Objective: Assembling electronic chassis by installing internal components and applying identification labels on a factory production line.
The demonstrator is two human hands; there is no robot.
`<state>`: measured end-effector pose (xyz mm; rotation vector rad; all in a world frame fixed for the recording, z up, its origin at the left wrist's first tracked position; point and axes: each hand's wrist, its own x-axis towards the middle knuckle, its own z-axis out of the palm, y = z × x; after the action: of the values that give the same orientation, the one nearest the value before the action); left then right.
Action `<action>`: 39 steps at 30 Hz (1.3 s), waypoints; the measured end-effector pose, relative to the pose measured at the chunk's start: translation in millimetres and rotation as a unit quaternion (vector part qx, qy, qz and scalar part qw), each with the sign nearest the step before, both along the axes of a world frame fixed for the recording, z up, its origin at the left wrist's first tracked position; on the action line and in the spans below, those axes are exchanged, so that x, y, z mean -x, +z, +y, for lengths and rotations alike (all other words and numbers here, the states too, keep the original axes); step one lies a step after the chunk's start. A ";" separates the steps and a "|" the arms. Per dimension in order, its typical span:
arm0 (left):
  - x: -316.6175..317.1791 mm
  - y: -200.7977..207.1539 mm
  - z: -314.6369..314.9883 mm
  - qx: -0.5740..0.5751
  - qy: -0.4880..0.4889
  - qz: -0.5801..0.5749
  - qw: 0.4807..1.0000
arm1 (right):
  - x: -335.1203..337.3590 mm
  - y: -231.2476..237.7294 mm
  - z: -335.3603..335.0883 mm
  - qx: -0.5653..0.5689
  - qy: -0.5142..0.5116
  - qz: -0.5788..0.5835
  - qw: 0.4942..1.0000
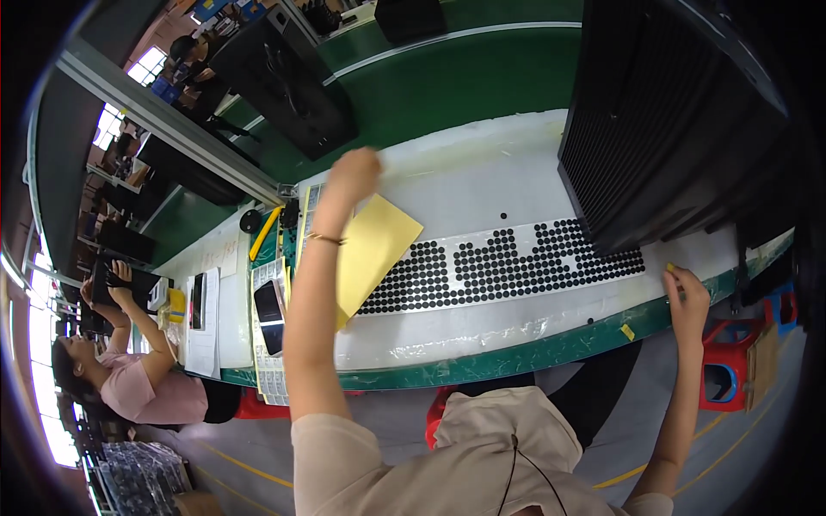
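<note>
My left hand (354, 176) is raised over the far left of the white work surface, its fingers curled closed and slightly smeared; whatever they hold is hidden. Below it, partly behind my forearm, lies a yellow paper sheet (379, 236) overlapping a sheet of round black pads (508, 271), which has several gaps in its rows. My right hand (688, 301) is at the right near the table edge, with a small yellow piece (670, 267) pinched at the fingertips. Right of the pads stands a tall black ribbed cabinet (671, 129). One loose black pad (503, 216) lies beyond the sheet.
Another yellow scrap (627, 332) sits on the green front edge. At left are a dark phone (268, 301), label sheets (273, 378), a yellow-handled tool (266, 234) and a black tape roll (250, 221). A co-worker in pink (142, 378) works farther left. Red stools (727, 365) stand right.
</note>
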<state>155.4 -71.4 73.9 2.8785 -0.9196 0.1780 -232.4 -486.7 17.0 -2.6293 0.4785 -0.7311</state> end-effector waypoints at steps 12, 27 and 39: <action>-17.8 -54.2 172.7 0.047 0.203 -0.114 0.971 | -2.6 -7.1 31.1 -0.046 0.041 -0.059 0.996; -32.7 -53.8 176.9 0.077 0.217 -0.125 0.965 | 2.6 -3.3 46.5 -0.057 0.071 -0.077 0.993; 114.3 9.3 39.8 0.724 -0.044 0.399 0.561 | -13.7 27.5 89.7 -0.044 0.159 -0.187 0.969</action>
<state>41.1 -31.7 83.2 1.0582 -0.3100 -0.2715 -218.7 -397.0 44.5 -2.3283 -0.0174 -1.0355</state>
